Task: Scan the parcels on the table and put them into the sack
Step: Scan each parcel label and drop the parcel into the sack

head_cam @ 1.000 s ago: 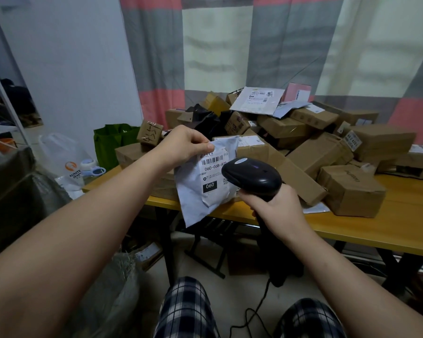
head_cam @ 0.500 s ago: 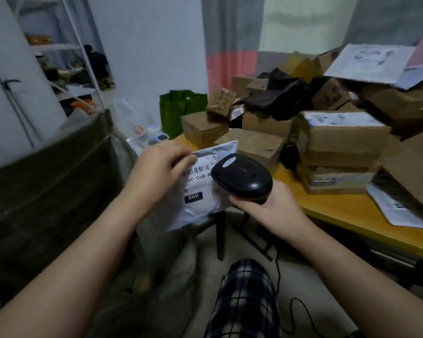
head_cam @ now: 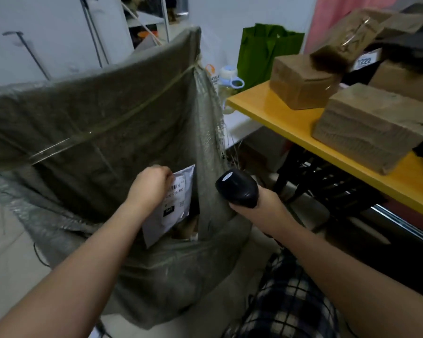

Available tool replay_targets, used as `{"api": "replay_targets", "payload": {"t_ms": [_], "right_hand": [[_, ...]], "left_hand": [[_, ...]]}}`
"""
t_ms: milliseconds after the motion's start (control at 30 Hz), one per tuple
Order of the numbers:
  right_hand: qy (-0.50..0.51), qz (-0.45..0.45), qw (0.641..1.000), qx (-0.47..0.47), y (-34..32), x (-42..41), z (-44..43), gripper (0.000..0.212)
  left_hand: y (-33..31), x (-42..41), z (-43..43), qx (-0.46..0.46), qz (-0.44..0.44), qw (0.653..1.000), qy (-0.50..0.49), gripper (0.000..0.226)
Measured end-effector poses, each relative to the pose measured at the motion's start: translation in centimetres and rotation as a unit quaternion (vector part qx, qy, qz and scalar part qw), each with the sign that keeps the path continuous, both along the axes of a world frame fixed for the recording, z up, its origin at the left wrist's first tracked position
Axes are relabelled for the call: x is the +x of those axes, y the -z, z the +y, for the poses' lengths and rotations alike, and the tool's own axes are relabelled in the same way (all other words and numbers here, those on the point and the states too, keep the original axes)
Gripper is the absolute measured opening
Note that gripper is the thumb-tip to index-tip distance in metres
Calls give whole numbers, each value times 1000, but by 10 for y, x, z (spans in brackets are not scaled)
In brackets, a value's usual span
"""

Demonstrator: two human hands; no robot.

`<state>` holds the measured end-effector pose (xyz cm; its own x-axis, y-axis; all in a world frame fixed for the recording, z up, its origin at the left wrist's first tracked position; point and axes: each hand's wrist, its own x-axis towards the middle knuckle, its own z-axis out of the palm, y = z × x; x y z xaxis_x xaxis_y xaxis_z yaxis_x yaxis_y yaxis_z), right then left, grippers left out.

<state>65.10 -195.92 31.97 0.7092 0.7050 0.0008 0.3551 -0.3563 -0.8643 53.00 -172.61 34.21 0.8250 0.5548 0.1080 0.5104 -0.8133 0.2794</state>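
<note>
Left hand point(head_cam: 150, 185) pinches the top edge of a white mailer parcel point(head_cam: 169, 206), fingers curled over it; parcel hangs label-side up, tilted, inside the open mouth of the grey-green woven sack point(head_cam: 88, 123), lower corner near the sack's front rim; brown shapes show deeper in the sack beneath it, too dim to identify. Right hand point(head_cam: 259, 206) wrapped round the handle of a black barcode scanner point(head_cam: 237, 187), held just to the right of the sack's side wall, head up; cable not traceable here. Yellow desk point(head_cam: 274, 111) at right carries cardboard boxes: one near the corner point(head_cam: 300, 81), a larger one point(head_cam: 366, 128) closer to the front edge, more stacked behind, blurred. Green bag point(head_cam: 266, 50) and a small bottle with a pale blue cap point(head_cam: 228, 78) stand past the desk's far end; plaid-clad knees point(head_cam: 288, 303) at bottom.
</note>
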Motion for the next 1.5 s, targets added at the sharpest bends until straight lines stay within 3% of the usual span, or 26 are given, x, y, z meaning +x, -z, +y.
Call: {"api": "replay_targets", "payload": {"t_ms": [100,200,300,367,600,1000,1133,1233,1300,1400,1500], "right_hand": [[26,5,1000,-9,24,3,8,19],[34,9,999,-6,44,7,7,28],[48,6,999,-13,56,11,2,25],[72,-6,997,-8,58,15,-3,27],[187,-37,979,72,22,28,-39,30],[269,-182,935,141,-85,26,-194,33],[339,-215,896,188,-106,28,-241,41],[437,-233,836,237,-123,38,-279,52],[470,-217,820,243,-138,51,-300,57],[447,-162,847,240,-160,67,-319,42],[386,-117,875,268,-168,71,-323,28]], "left_hand": [[45,14,6,-54,63,996,-24,20],[81,28,3,-81,69,994,-38,22],[99,36,-4,-69,97,992,-45,20],[101,39,-11,-46,70,996,-33,21],[35,57,-73,6,-95,993,68,25],[-67,129,-229,-19,-214,940,264,37],[-92,156,-280,-23,-246,914,322,47],[-119,185,-323,-88,-253,897,353,58],[-138,205,-348,-168,-244,890,348,65],[-162,231,-370,-285,-202,899,265,72],[-169,239,-380,-330,-153,902,232,62]]}}
